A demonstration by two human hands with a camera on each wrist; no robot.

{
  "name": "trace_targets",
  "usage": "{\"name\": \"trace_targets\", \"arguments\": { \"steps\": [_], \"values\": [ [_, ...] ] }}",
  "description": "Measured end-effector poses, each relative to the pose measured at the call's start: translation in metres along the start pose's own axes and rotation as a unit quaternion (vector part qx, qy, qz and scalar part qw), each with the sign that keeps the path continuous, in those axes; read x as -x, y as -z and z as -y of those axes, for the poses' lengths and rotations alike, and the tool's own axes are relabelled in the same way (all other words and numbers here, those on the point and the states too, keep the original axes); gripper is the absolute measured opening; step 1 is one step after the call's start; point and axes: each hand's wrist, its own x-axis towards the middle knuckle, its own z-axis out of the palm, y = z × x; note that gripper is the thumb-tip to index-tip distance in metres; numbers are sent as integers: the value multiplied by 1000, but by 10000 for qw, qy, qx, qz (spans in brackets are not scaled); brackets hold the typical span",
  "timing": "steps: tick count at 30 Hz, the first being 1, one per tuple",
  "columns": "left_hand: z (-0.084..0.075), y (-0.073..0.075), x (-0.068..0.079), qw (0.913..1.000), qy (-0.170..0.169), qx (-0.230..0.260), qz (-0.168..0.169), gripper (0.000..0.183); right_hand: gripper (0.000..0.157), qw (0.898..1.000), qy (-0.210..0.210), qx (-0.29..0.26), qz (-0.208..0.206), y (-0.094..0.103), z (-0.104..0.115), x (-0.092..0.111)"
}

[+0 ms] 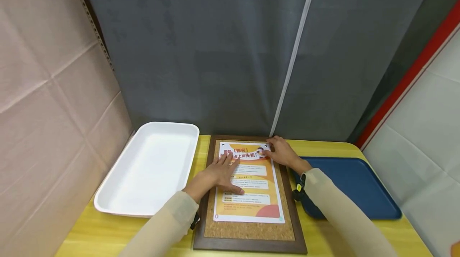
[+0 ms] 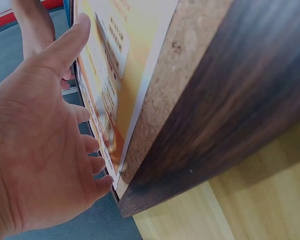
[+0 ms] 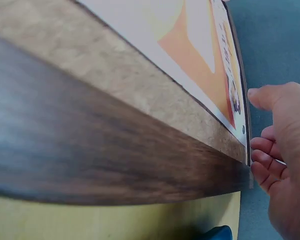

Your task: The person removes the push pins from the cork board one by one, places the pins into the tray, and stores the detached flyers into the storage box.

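An orange and white printed poster (image 1: 256,211) lies on a cork board (image 1: 249,232) with a dark brown wooden frame. Small dark round spots mark the poster's two top corners; whether they are pins or holes I cannot tell. My left hand (image 1: 217,172) rests over the poster's upper left part with fingers spread, and the left wrist view shows its palm (image 2: 45,145). At the upper right corner is my right hand (image 1: 282,152), its thumb over the poster. In the right wrist view its fingers (image 3: 264,157) bend loosely beside the frame, with nothing visible in them.
A white tray (image 1: 147,169) stands left of the board on the yellow wood-grain table (image 1: 86,237). To the right lies a dark blue tray (image 1: 353,189), partly behind my right forearm. A grey curtain (image 1: 215,49) hangs behind the table, with pale walls on both sides.
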Motion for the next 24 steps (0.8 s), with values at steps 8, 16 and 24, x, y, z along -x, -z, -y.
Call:
{"name": "trace_targets", "arguments": {
  "steps": [8,16,24],
  "values": [
    [-3,-2,0,9999,43,-123,99,125,33,9964,-468,-711,-30,-1,-8,-4],
    [-5,-3,1,9997,67,-123,175,124,22,9915,-823,-1011,-60,1,-13,-5],
    [-6,-3,3,9996,58,-82,281,125,15,9873,-1021,-1209,-170,2,-11,-7]
  ]
}}
